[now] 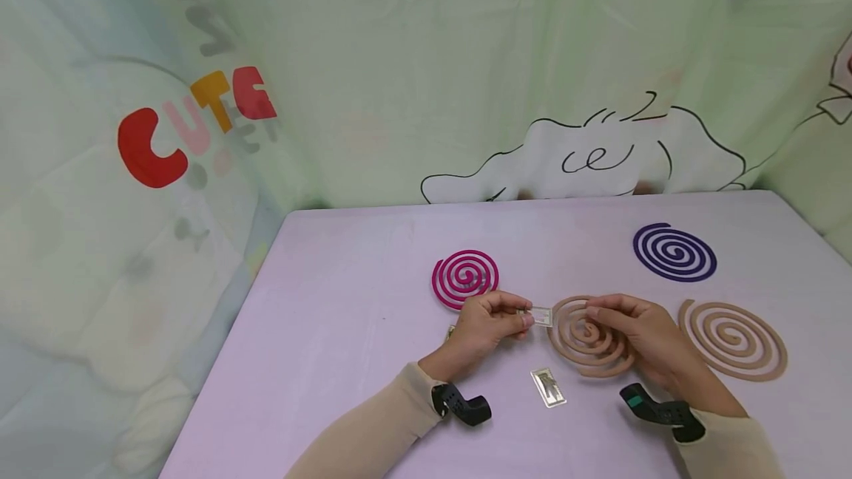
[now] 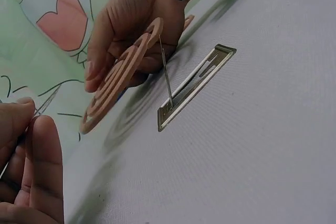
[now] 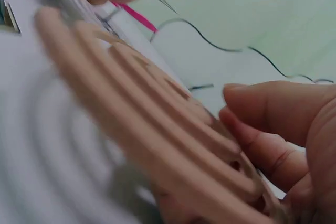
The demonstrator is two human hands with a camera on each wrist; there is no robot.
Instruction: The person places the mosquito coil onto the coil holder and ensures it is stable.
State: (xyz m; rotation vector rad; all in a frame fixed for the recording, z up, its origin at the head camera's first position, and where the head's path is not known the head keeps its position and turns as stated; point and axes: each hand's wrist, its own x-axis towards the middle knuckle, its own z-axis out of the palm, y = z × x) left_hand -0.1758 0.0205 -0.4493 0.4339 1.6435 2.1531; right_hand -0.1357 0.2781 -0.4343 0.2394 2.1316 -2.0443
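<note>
Between thumb and fingers my left hand (image 1: 489, 327) pinches a small, flat metal mosquito coil stand (image 1: 542, 316), which looks edge-on and thin in the left wrist view. My right hand (image 1: 648, 335) holds a tan mosquito coil (image 1: 589, 330) by its right side, tilted up over the table. The free edge of this coil comes close to the pinched stand in the head view. Below and between the hands lies a second metal stand (image 1: 549, 388); the left wrist view shows its thin prong (image 2: 167, 72) raised.
A magenta coil (image 1: 466, 253) lies just beyond my left hand. Another tan coil (image 1: 732, 338) is right of my right hand, with a dark purple coil (image 1: 675, 252) farther back. A metal piece (image 1: 450, 332) is partly hidden behind my left wrist. Printed cloth hangs behind the table.
</note>
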